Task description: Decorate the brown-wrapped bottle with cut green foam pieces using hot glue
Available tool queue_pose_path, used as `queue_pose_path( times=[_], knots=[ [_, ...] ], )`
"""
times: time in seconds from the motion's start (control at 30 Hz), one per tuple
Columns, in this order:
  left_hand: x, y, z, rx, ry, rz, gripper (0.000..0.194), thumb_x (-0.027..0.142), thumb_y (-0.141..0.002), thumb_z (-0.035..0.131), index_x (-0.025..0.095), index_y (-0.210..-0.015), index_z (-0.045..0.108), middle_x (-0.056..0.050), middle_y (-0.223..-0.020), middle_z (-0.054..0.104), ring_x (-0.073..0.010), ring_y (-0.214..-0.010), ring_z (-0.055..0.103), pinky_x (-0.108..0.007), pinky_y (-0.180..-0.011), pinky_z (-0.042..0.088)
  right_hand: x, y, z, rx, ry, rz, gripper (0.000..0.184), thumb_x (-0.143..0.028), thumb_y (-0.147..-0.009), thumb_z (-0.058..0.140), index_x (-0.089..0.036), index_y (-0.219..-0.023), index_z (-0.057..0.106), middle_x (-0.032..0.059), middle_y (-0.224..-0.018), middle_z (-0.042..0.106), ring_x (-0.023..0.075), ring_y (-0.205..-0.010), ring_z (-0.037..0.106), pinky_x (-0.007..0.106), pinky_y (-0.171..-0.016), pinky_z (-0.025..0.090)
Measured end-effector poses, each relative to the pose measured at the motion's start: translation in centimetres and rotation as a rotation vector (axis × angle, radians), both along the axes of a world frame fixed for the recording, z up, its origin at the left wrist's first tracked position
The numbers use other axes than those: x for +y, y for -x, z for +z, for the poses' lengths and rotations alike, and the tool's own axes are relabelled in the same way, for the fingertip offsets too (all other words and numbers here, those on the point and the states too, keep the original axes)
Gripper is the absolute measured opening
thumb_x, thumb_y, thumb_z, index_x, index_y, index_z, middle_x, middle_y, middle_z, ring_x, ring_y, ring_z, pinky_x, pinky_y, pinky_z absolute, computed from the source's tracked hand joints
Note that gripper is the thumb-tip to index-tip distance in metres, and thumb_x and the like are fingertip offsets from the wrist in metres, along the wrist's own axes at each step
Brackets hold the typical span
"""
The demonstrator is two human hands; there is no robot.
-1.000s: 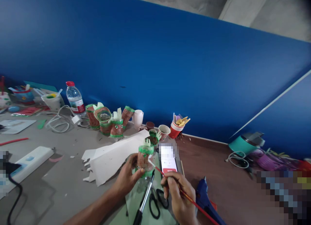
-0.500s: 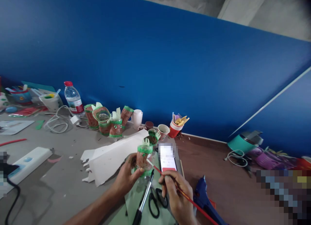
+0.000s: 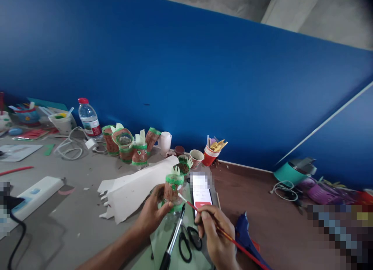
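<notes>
1. Head view: the left hand is gripping a brown-and-green jar, its fingers curling partly closed around the side, with the thumb pressing near the lower green band.
2. The jar is standing roughly upright in that hold, just above the green sheets; whether its base is touching them, I cannot tell. Pale, finger-like points are rising from its green rim.
3. The right hand is holding a thin red paintbrush like a pencil, its thumb and forefinger pinching closed on the handle while the other fingers are curling beneath.
4. The pale brush tip is pointing at the jar's right side, very near the surface; contact is too small to tell.
5. A pen is lying at a slant between the hands, and black-handled scissors are resting beside it on the green sheets.
6. A phone with a lit screen is lying just beyond the right hand, and a blue glue gun is lying to its right.
7. Torn white paper is spreading over the table left of the jar; more painted jars are standing behind it, near a water bottle.
</notes>
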State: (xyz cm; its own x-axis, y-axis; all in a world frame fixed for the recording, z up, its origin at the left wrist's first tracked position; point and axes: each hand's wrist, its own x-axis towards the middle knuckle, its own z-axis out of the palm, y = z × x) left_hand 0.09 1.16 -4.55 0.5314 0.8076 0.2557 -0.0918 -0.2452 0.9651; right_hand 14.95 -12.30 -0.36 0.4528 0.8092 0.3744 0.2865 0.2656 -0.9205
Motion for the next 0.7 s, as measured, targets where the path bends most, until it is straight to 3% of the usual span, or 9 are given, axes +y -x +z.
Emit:
queue_pose_path(
  times=[0.7],
  knots=[
    [0.13,-0.04,-0.14,0.017,-0.009,0.002,0.046,0.040,-0.079,0.063,0.015,-0.115,0.051,-0.014,-0.114,0.063,-0.0289,-0.108,0.059,-0.040,-0.093,0.045,0.11,-0.14,0.09,0.017,0.026,-0.015,0.017,-0.028,-0.091,0.052,-0.019,-0.084,0.064,-0.0001,-0.065,0.062,0.0076,-0.044,0.053,0.016,-0.041,0.042]
  ],
)
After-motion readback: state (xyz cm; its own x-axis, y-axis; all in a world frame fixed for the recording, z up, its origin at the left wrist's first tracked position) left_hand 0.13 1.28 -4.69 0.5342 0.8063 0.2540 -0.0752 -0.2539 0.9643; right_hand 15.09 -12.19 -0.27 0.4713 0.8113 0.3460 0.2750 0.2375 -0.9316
